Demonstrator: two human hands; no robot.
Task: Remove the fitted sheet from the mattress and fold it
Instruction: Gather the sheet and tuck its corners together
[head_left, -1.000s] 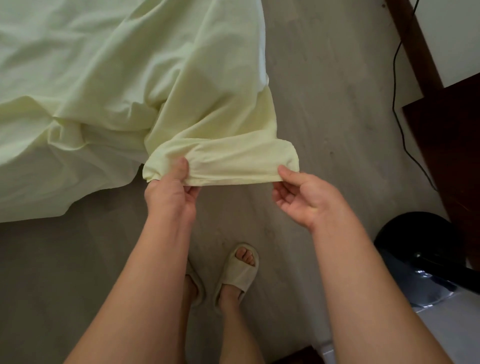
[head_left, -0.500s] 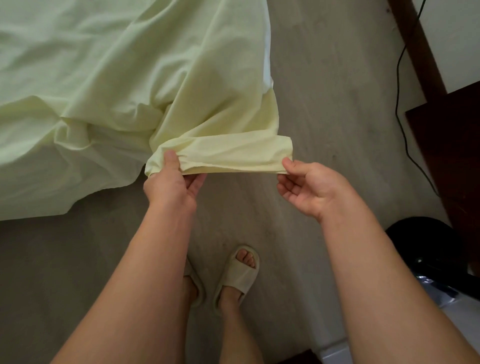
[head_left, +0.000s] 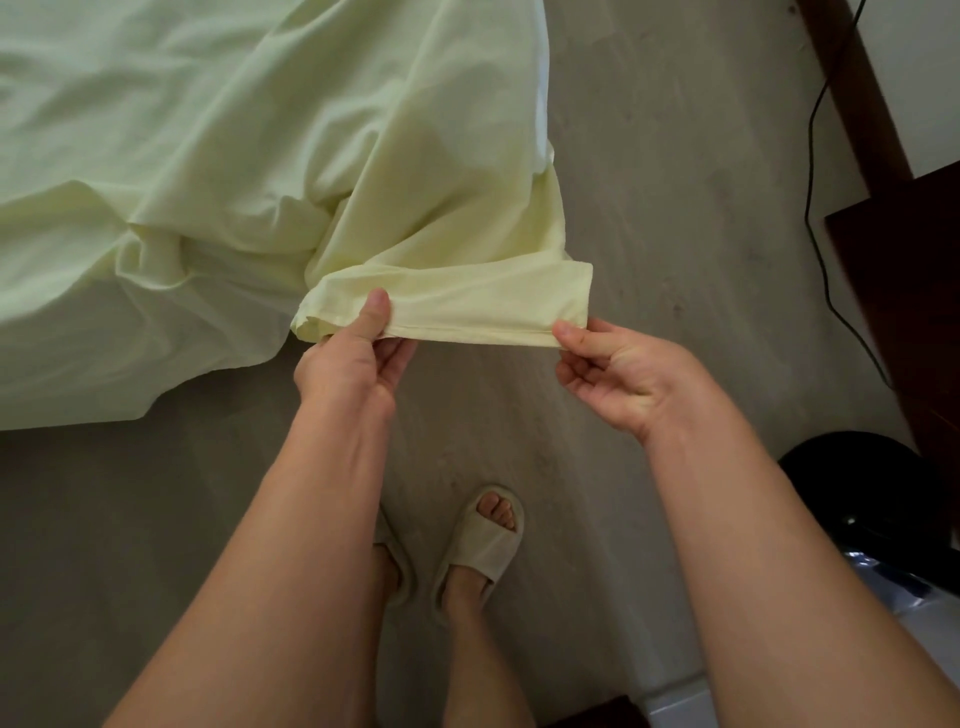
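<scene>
Both bare forearms reach forward, well apart. The left hand (head_left: 347, 364) has its thumb laid flat on top of the fitted sheet (head_left: 457, 306), fingers curled beneath. The right hand (head_left: 623, 376), palm turned inward, pinches the hem between thumb and forefinger.

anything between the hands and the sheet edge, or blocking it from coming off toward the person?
Nothing visible. The left hand and right hand already pinch the fitted sheet hem directly. Below it lies only bare floor; the slippers stand nearer the person.
</scene>
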